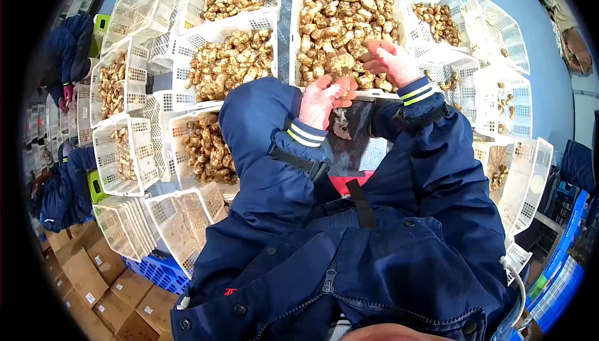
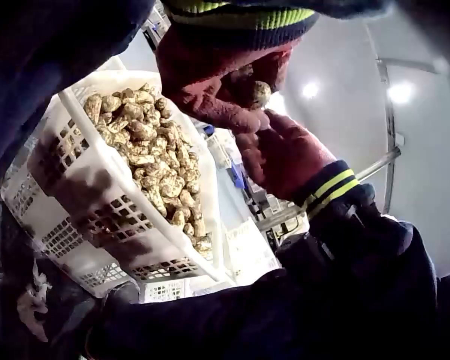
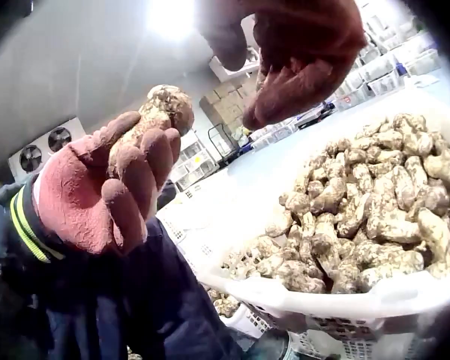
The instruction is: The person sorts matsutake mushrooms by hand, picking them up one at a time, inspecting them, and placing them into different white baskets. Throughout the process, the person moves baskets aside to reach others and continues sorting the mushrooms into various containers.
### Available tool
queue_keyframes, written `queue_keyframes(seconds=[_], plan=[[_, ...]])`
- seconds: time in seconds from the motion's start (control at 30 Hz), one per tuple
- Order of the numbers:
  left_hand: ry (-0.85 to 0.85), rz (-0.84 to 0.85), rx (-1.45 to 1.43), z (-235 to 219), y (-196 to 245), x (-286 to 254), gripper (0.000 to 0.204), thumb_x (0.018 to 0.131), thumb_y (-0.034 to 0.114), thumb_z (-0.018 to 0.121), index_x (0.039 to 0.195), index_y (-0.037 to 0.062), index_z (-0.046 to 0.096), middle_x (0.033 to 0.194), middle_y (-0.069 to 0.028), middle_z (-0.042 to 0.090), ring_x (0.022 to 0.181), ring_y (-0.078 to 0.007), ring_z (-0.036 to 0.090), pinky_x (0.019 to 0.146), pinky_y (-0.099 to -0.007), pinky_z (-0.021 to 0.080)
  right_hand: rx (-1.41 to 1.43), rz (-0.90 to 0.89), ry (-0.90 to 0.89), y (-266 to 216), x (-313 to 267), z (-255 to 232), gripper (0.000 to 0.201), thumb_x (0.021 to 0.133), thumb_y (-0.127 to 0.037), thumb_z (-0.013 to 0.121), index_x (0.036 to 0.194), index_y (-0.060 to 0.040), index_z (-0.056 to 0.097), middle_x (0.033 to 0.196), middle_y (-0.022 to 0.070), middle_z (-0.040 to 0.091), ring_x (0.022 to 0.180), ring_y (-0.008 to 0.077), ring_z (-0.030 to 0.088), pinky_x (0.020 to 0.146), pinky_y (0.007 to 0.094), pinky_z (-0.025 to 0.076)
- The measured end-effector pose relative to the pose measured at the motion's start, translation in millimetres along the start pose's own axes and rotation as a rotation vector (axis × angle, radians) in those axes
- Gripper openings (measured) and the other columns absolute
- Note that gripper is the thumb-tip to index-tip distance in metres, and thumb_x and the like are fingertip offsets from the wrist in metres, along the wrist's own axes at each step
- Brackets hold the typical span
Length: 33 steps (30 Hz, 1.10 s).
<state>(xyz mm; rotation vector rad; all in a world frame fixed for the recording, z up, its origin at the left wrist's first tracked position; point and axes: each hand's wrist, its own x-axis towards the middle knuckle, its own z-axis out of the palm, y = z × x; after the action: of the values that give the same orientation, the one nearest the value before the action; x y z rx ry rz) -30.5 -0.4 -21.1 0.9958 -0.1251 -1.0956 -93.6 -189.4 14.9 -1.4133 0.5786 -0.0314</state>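
Observation:
Pink-gloved, the left hand is over the near rim of a white basket heaped with brown-and-cream mushrooms. Its fingers curl round one mushroom, whose rounded end sticks out past them in the right wrist view. From the left wrist, part of that mushroom shows beside the left hand. The right hand, also gloved, is over the basket's near right part. Its fingers are loosely bent with nothing visible in them; in the left wrist view the right hand has its fingertips close to the left thumb.
More white baskets of mushrooms stand on the left, and sparsely filled ones on the right. Stacked empty baskets and cardboard boxes are at lower left. Other people are at the far left.

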Motion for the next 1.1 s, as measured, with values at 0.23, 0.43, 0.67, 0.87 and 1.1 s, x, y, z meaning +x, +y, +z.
queue_keyframes(seconds=[0.23,0.43,0.67,0.87,1.1], plan=[[0.018,-0.089,-0.186,-2.7,-7.9,4.1,0.03,0.082,0.018,0.055,0.104,-0.0022,0.048,0.098,-0.0138,0.057,0.083,-0.0246,0.058,0.07,-0.0342,0.047,0.003,0.064,0.013,25.5,12.9,-9.4,0.036,0.082,-0.026,0.052,0.11,-0.0037,0.05,0.089,0.0082,0.058,0.074,0.0172,0.061,0.061,0.0258,0.049],[0.107,0.019,-0.213,1.1,-0.7,1.5,0.024,0.082,0.019,0.055,0.099,0.002,0.052,0.093,-0.0099,0.058,0.08,-0.0228,0.058,0.072,-0.0343,0.047,-1.05,-0.159,0.102,64.6,27.3,9.8,0.045,0.074,-0.04,0.054,0.109,-0.0113,0.054,0.104,0.014,0.056,0.097,0.0282,0.053,0.084,0.035,0.041],[0.321,0.409,-0.318,-17.1,13.7,8.5,0.037,0.086,0.028,0.048,0.11,0.0006,0.045,0.111,-0.0197,0.049,0.101,-0.0321,0.05,0.087,-0.0418,0.04,-1.239,-0.056,-0.038,94.9,41.2,31.8,0.053,0.075,-0.04,0.053,0.115,-0.0065,0.046,0.107,0.0166,0.054,0.102,0.0284,0.051,0.086,0.0349,0.039],[0.25,0.339,-0.359,-12.3,6.3,4.9,0.033,0.084,0.022,0.052,0.11,0.0011,0.047,0.108,-0.0194,0.051,0.1,-0.0317,0.051,0.085,-0.0399,0.043,-1.148,-0.035,-0.069,70.3,31.6,52.1,0.054,0.075,-0.045,0.053,0.113,-0.0071,0.049,0.104,0.0169,0.056,0.1,0.0287,0.052,0.085,0.0356,0.04],[0.167,0.288,-0.342,-15.8,3.7,5.0,0.03,0.085,0.02,0.05,0.108,0.0002,0.048,0.103,-0.0175,0.055,0.094,-0.0294,0.055,0.081,-0.0379,0.046,-1.068,-0.06,-0.053,86.0,52.9,49.7,0.036,0.076,-0.035,0.053,0.103,-0.012,0.057,0.093,0.0151,0.06,0.093,0.0279,0.055,0.081,0.0355,0.042]])
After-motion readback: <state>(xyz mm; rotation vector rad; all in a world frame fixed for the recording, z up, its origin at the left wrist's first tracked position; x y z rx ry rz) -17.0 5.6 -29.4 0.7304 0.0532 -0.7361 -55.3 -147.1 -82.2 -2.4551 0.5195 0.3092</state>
